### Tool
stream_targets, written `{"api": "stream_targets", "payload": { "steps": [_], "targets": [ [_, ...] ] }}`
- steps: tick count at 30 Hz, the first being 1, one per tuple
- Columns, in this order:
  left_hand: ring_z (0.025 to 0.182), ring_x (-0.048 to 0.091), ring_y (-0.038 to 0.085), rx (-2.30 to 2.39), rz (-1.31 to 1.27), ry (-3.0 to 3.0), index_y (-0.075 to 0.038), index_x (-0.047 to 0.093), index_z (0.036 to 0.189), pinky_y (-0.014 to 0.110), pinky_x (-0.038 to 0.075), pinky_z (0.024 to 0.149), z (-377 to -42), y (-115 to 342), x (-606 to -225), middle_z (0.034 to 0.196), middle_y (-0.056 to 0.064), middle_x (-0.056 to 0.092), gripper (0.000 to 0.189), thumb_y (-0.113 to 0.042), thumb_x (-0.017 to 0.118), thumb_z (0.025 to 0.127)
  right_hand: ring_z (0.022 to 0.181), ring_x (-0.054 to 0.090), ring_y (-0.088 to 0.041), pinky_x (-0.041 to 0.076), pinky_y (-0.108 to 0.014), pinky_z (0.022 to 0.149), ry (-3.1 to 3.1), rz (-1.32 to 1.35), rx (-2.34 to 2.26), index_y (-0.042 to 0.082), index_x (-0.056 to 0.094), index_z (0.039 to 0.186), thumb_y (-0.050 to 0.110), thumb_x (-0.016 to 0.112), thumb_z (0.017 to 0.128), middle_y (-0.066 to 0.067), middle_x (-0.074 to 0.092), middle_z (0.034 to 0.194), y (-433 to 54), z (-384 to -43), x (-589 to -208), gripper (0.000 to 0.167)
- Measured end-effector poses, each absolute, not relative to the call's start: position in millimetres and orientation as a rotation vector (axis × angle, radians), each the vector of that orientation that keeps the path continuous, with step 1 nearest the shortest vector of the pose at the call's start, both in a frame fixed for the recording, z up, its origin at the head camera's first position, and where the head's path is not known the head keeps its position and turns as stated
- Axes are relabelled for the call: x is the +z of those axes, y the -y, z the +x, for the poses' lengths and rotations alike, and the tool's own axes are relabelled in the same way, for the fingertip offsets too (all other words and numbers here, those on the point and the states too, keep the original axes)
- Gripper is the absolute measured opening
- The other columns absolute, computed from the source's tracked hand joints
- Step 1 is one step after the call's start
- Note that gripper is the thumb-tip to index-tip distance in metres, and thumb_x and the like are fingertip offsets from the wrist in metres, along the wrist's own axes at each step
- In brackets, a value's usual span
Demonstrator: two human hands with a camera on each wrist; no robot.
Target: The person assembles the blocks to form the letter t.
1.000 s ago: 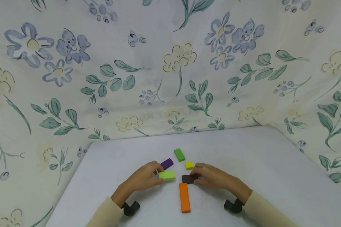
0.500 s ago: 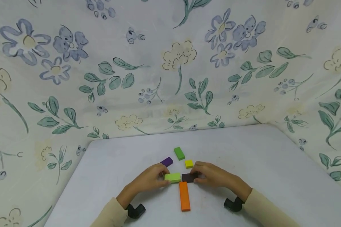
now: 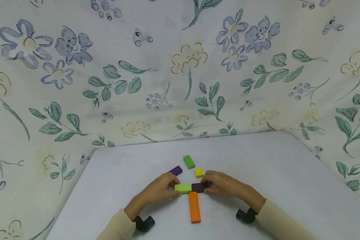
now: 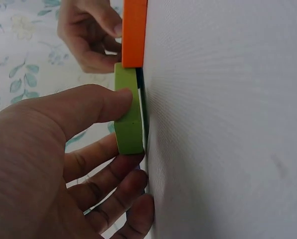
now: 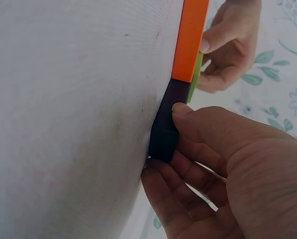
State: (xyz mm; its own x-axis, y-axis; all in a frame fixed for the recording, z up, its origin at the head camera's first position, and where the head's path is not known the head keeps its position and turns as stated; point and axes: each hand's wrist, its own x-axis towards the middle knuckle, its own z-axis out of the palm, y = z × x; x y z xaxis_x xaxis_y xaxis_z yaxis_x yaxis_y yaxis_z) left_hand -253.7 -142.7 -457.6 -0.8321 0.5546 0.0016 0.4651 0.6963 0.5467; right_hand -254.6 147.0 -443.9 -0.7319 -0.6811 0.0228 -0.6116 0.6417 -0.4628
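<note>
My left hand pinches a lime-green block between thumb and fingers, low on the white table. From the other side, my right hand grips a dark, nearly black block. The two blocks lie end to end, their inner ends meeting. An orange block runs toward me from below that join; in the left wrist view the orange block sits against the lime-green block. The right wrist view has my thumb on the dark block, whose outer end is partly covered by my fingers.
Beyond my hands lie a purple block, a green block and a small yellow block. The white table ends at a floral cloth hanging behind and at the sides.
My left hand has slid the lime-green block to the right until it meets the dark block. My right hand has stayed on the dark block, nearly still.
</note>
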Motion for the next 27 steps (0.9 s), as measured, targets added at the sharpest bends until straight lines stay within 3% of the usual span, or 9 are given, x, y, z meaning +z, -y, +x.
{"api": "stream_targets", "payload": {
  "steps": [27],
  "targets": [
    [0.093,0.052,0.010,0.814,0.826,-2.729,-0.015,0.070,0.108,0.025,0.052,0.084,-251.5,141.3,-458.5,0.099,-0.006,0.057,0.031,-0.032,0.081,0.084,0.096,0.059,-0.008,0.056,-0.033,0.094,-2.699,-1.056,-0.688,0.012,0.071,0.115,0.018,0.076,0.088,0.005,0.065,0.104,-145.9,-252.8,-439.5,0.028]
  ]
}}
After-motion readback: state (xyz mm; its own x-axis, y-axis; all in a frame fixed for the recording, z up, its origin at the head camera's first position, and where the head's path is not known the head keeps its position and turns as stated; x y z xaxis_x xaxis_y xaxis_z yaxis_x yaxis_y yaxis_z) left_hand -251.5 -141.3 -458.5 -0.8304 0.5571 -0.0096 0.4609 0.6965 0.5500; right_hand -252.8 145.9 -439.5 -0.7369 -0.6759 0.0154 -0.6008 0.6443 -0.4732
